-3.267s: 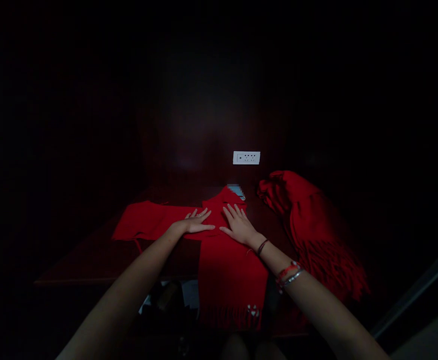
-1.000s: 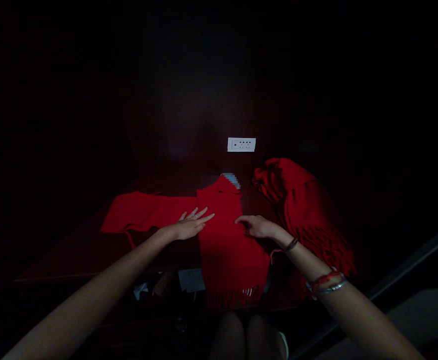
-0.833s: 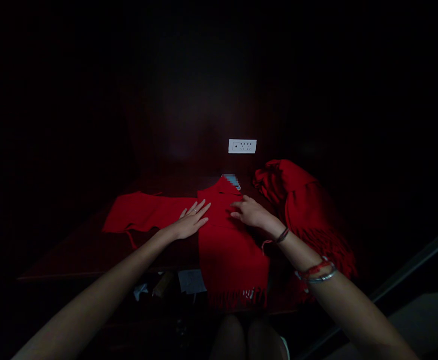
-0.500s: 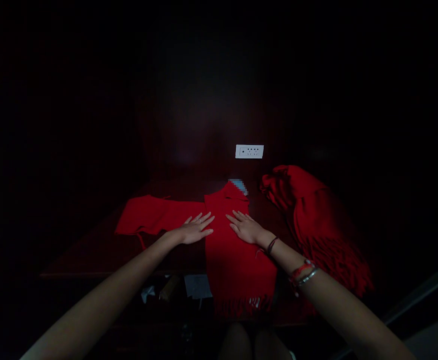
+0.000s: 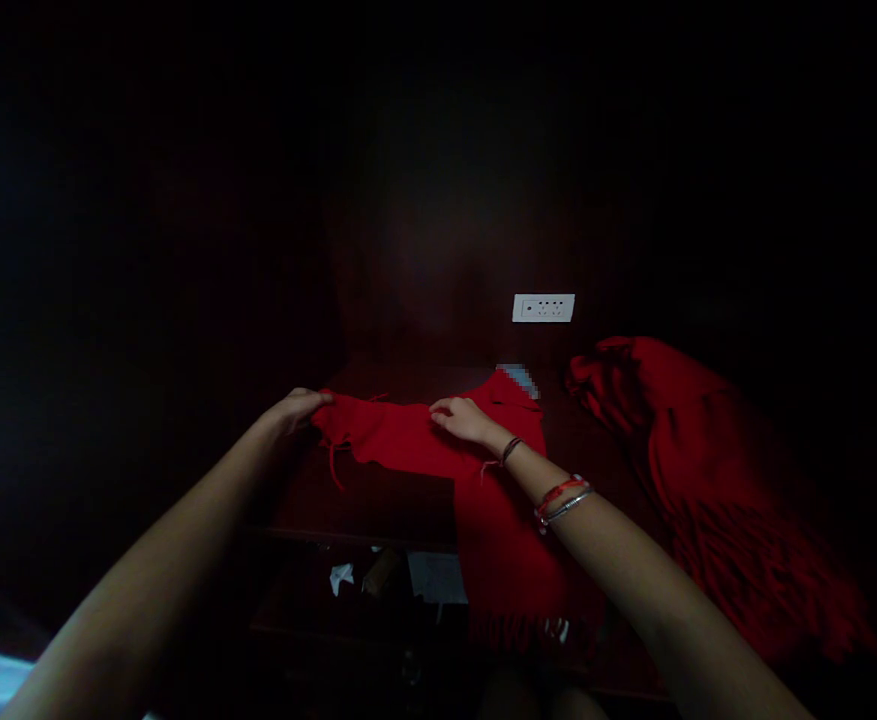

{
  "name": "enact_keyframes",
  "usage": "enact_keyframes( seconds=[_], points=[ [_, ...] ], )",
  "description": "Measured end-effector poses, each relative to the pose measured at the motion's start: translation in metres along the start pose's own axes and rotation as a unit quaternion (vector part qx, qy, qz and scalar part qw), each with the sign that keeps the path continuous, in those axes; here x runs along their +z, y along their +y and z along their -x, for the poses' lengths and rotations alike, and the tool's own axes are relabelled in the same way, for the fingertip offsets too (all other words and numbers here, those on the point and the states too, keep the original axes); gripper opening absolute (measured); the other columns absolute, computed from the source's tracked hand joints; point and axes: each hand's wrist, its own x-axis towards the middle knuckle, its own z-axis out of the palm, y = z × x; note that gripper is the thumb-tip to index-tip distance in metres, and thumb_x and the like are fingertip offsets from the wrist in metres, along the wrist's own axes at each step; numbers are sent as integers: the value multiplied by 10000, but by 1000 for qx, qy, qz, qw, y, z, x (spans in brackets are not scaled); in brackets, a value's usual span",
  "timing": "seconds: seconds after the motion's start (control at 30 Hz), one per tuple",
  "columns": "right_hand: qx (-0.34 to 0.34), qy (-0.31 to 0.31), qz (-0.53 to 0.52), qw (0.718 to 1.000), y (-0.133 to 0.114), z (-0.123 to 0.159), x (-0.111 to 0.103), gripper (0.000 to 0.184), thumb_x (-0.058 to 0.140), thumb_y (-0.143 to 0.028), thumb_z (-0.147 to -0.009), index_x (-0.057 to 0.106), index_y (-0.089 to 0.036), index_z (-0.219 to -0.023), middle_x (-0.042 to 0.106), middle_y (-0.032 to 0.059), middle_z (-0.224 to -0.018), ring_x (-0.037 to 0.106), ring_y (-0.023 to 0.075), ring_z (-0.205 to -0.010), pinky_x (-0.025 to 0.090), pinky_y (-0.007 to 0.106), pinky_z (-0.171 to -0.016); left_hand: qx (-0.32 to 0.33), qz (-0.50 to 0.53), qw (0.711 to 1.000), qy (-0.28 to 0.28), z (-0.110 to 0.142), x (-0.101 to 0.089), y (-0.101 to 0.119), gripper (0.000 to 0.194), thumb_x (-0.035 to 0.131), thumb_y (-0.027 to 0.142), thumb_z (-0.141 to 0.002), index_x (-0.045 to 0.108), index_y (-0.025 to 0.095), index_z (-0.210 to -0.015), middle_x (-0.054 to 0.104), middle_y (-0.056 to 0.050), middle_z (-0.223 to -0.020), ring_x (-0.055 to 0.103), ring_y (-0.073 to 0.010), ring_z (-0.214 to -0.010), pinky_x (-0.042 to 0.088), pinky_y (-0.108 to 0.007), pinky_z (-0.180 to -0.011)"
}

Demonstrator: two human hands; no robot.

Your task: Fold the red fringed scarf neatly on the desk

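A red fringed scarf (image 5: pixel 509 540) lies on the dark table, folded so that one arm runs left and a wide fringed end hangs over the front edge. My left hand (image 5: pixel 303 405) is closed on the scarf's left end, its fingers partly hidden by the cloth. On the scarf, close to where the two parts cross, rests my right hand (image 5: pixel 460 418) with its fingers loosely bent and apart. Thin red strands dangle below the left end. Bracelets circle my right wrist and forearm.
A bunched red fringed cloth (image 5: pixel 693 430) lies on the right. A white wall socket (image 5: pixel 543 308) is behind the table (image 5: pixel 385 510). Below the tabletop, a pale sheet (image 5: pixel 438 577), a brownish object (image 5: pixel 382 572) and crumpled white paper (image 5: pixel 341 577) show in the dark.
My left hand moved left from the scarf's middle and took hold of its left end, which is drawn inward. My right hand shifted left over the cloth. The view turned slightly left.
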Motion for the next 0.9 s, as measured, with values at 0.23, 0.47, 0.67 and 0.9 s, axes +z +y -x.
enact_keyframes(
  seconds=[0.23, 0.47, 0.67, 0.9],
  points=[
    [116, 103, -440, 885, 10, 16, -26, 345, 412, -418, -742, 370, -230, -1028, 534, 29, -922, 548, 83, -650, 472, 223, -544, 218, 80, 940, -250, 47, 81, 89, 315, 467, 359, -697, 577, 157, -913, 612, -43, -878, 555, -137, -794, 422, -235, -692],
    [280, 193, -325, 882, 61, 46, -40, 458, 424, -86, -650, 344, -227, -1079, 521, 23, -938, 537, 107, -711, 473, 270, -608, 203, -95, 975, -12, 25, 106, 59, 289, 463, 313, -682, 574, 135, -880, 597, -68, -911, 534, -174, -840, 393, -234, -698],
    [207, 191, 81, 956, 49, 33, -40, 691, 531, -395, -613, 270, -197, -1221, 372, 117, -1179, 353, 281, -1077, 321, 417, -843, 193, -186, 948, -170, 35, 141, 52, 216, 536, 336, -613, 596, 152, -710, 610, -8, -659, 546, -140, -624, 373, -189, -497],
    [78, -51, 205, 974, 28, 14, -14, 276, 517, -184, -648, 559, -190, -921, 572, 74, -930, 502, 199, -898, 368, 260, -735, 182, -234, 948, -114, 28, 137, 55, 227, 416, 121, -674, 585, 159, -821, 613, -39, -835, 550, -141, -752, 385, -184, -590]
  ],
)
